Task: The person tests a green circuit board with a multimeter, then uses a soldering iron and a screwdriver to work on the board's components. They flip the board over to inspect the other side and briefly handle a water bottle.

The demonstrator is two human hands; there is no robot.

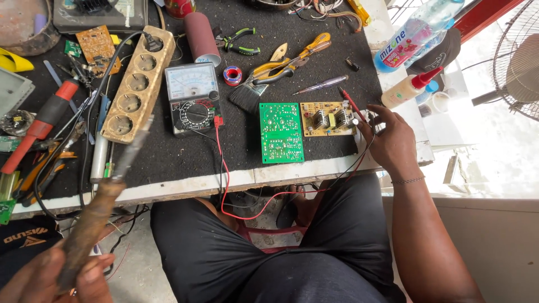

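Left hand [53, 278] grips a worn brown soldering iron [101, 207]. Right hand [390, 140] pinches a red multimeter probe [352, 104] against the small tan circuit board [327, 118] on the bench [185, 185].

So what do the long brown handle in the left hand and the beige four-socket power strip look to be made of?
The long brown handle, gripped by the left hand, looks like worn wood: dull, rough, mottled brown, though blur leaves it open. The beige four-socket power strip looks like moulded plastic: smooth, evenly coloured, rounded edges, yellowed and grimy.
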